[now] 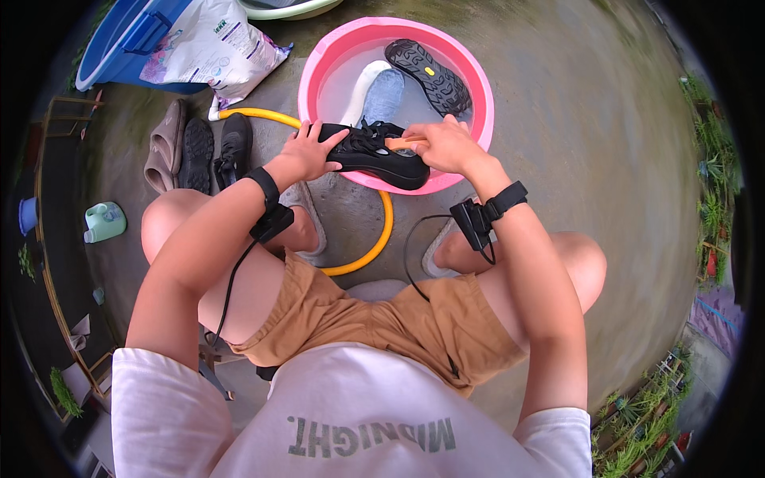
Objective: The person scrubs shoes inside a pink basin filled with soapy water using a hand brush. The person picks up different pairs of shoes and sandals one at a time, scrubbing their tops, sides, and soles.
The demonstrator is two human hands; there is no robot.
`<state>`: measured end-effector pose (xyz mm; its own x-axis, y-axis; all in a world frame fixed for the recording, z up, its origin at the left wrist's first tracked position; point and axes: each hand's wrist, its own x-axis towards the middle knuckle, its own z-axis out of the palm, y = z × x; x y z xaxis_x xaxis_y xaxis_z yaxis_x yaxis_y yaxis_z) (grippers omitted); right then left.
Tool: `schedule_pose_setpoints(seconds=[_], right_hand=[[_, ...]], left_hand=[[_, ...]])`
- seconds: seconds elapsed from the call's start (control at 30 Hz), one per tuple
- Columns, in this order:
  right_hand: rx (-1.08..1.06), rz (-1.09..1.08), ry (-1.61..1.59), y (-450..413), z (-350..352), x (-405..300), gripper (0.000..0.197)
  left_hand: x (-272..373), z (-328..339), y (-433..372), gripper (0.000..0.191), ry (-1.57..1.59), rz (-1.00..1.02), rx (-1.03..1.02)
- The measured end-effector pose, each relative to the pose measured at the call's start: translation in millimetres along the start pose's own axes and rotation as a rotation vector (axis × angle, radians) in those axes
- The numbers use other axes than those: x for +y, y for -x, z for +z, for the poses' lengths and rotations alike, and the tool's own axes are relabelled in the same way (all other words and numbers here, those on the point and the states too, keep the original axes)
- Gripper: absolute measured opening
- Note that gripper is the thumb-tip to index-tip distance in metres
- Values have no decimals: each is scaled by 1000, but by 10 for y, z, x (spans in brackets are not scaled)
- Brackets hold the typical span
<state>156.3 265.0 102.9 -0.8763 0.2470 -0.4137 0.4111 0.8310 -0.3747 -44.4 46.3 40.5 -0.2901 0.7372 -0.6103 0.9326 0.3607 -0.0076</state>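
A black lace-up shoe lies sideways over the near rim of a pink plastic basin. My left hand grips its toe end, with the thumb and fingers spread over the upper. In my right hand is an orange-brown brush handle, its far end reaching into the shoe's opening. The brush head is hidden inside the shoe. Cloudy water fills the basin. Another black shoe rests there with its treaded sole up, beside a blue-grey insole and a white insole-like piece.
To the left stand taupe slippers and a pair of black shoes. A yellow hose curves under the basin. Farther off are a detergent bag, a blue tub and a green jug. Wrist devices trail black cables.
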Motion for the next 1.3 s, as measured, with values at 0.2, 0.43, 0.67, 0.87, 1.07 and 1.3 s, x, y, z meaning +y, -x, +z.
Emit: schedule_pose_setpoints(seconds=[0.2,0.43,0.67,0.87,1.07,1.3], right_hand=[[-52,44,-16,-17,-59,-36,34],[-7,1,39,-34,-6,-48,32],[-69,69,15,-82,-93,15,34],[-65,42,-32,-74,4,-67,35],[-68,74,-37,-65,-109,11,34],[-86,8,-126,-52,199,-134,36]], left_hand=[[-11,-10,17,81,26,-1,3],[17,0,-9,81,-2,13,15],[22,-12,-8,82,2,7,8],[33,-14,-10,82,0,1,-1],[15,-34,31,81,8,-7,-12],[39,-25,14,81,-15,5,-13]])
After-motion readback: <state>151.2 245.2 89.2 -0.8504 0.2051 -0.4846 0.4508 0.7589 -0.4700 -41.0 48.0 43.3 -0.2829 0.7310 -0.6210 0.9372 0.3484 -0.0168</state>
